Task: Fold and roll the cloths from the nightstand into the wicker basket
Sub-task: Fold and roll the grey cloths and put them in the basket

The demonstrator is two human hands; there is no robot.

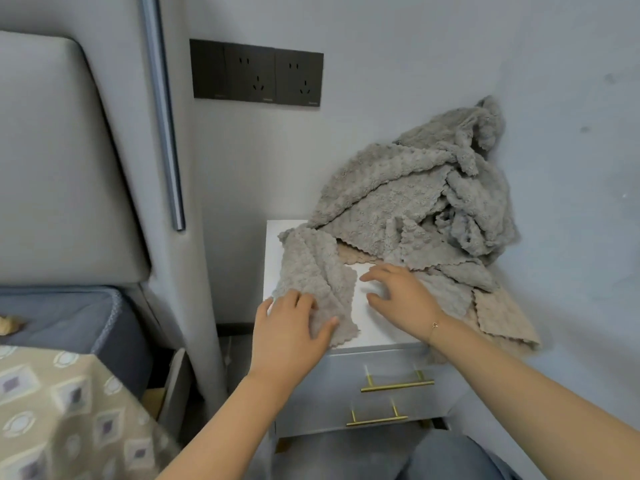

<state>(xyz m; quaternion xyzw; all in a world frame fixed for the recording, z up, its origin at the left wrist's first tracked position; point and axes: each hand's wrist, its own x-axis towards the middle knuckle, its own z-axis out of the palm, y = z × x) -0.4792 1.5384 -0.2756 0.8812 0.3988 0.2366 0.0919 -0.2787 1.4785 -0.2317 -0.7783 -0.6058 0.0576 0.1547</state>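
A white-topped nightstand [372, 315] stands in the corner. One grey fluffy cloth [313, 268] lies crumpled along its left side. My left hand [291, 327] rests on that cloth's near end, thumb and fingers spread over it. My right hand [401, 296] hovers over the bare top beside the cloth, fingers spread and relaxed, holding nothing. A big heap of grey cloths [426, 199] is piled against the right wall. A beige cloth [502, 320] hangs over the nightstand's right edge. No wicker basket is in view.
The nightstand has two drawers with gold handles [396, 384]. A padded grey headboard [59, 168] and a bed with patterned bedding [59, 410] stand to the left. Black wall sockets [256, 74] sit above. My knee [450, 459] is at the bottom.
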